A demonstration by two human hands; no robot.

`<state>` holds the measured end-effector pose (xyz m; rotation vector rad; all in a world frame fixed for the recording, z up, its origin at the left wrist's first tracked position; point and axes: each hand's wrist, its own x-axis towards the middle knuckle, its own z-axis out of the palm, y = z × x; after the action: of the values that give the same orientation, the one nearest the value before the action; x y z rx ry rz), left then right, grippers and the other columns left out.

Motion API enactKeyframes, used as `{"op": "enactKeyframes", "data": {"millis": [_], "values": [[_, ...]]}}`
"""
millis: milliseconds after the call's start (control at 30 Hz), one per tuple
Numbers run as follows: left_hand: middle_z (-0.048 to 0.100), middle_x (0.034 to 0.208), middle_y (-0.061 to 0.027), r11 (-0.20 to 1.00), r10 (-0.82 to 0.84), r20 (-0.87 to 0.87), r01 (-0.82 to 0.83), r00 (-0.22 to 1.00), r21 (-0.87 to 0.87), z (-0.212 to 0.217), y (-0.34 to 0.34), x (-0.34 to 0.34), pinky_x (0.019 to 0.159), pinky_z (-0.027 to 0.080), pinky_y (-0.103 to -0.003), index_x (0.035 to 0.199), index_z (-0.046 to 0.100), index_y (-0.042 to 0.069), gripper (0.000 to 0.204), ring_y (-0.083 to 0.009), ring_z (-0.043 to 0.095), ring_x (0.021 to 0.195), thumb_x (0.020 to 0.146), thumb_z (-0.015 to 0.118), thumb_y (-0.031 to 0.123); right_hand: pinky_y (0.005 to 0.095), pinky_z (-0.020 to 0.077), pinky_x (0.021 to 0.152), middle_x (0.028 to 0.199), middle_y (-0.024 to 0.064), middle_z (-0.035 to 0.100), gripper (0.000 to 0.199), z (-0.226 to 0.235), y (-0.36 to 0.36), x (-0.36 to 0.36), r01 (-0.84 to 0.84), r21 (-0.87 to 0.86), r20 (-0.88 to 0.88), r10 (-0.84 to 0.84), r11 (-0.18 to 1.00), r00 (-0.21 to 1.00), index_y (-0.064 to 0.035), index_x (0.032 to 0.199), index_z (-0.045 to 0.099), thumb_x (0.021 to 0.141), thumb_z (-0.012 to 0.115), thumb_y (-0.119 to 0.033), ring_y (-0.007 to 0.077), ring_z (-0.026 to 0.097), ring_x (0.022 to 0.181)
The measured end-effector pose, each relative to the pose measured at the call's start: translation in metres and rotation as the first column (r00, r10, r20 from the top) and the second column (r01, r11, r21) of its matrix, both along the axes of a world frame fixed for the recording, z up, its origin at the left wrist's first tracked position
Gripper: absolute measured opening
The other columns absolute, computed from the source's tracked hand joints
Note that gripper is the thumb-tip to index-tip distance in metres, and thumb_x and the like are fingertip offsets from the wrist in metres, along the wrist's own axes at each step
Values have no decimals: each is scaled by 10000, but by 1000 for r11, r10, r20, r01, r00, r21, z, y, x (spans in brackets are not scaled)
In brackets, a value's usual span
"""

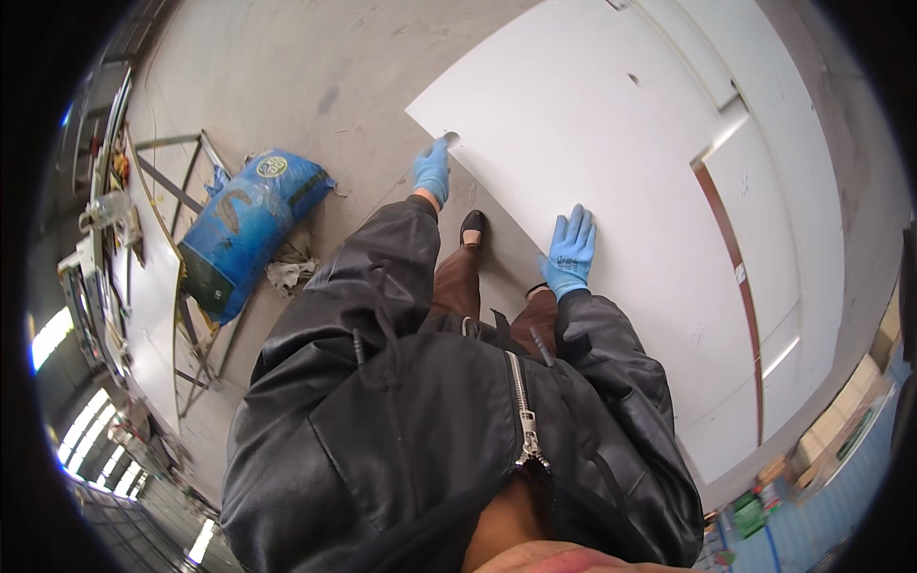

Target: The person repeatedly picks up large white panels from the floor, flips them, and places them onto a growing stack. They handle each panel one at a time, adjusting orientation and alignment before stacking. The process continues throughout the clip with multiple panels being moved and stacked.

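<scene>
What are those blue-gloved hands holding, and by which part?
The large flat white panel: the left hand grips its near corner by a notch, and the right hand lies flat on its lower edge.

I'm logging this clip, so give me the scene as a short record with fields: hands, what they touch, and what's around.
left hand: blue glove, gripping the near corner edge of the white panel, beside a small notch
right hand: blue glove, fingers spread, palm flat on the panel's face
white panel: large, flat, lying over other white boards on the concrete floor
clothing: black leather jacket, brown trousers, dark shoe at the panel's edge
left side: blue sack lying against a metal frame
</scene>
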<state>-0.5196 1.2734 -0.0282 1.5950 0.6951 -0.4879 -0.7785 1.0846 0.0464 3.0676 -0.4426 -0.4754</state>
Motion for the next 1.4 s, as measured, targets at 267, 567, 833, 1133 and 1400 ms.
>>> {"op": "enactKeyframes", "data": {"millis": [267, 567, 833, 1133, 1400], "values": [[605, 743, -38, 979, -130, -57, 137, 990, 148, -20, -9, 26, 563, 451, -324, 924, 665, 30, 288, -155, 535, 586, 897, 700, 314, 634, 128, 1223, 1596, 386, 177, 888, -2, 6, 13, -57, -71, -159, 45, 996, 986, 42, 1483, 396, 800, 709, -433, 578, 173, 1473], [717, 884, -175, 997, 17, -126, -7, 992, 82, -3, -9, 63, 734, 498, -404, 971, 696, -95, 469, -274, 644, 778, 851, 660, 357, 619, 111, 1231, 1584, 388, 200, 978, 12, 8, 28, -26, -30, -190, 20, 999, 981, 70, 1480, 384, 793, 722, -539, 563, 164, 1480], [676, 1226, -117, 946, -127, -509, -49, 851, -319, -2, 25, 112, 824, 563, -506, 1290, 598, 52, 487, -319, 661, 1077, 967, 643, 415, 520, 371, 1061, 939, 181, 653, 456, 37, -12, 122, 172, 78, -118, -162, 982, 980, -33, 853, 638, 840, 663, -488, 351, 617, 927], [602, 1333, -153, 956, -26, -596, -155, 802, -250, 26, 13, 124, 963, 509, -523, 1374, 519, 22, 560, -316, 598, 1189, 1002, 586, 435, 513, 437, 1016, 1286, 240, 614, 661, -25, -169, 412, 322, 14, 389, -302, 947, 870, 14, 1213, 650, 870, 642, -551, 397, 560, 1225], [684, 902, -137, 959, -272, -450, 277, 851, -55, 26, 25, 130, 742, 520, -357, 977, 653, -75, 449, -239, 655, 812, 936, 635, 371, 470, 365, 1151, 1399, 294, 563, 1065, -63, -256, 518, 594, -101, -264, -597, 798, 757, 72, 1327, 610, 851, 373, -851, 423, 450, 1389]]}}
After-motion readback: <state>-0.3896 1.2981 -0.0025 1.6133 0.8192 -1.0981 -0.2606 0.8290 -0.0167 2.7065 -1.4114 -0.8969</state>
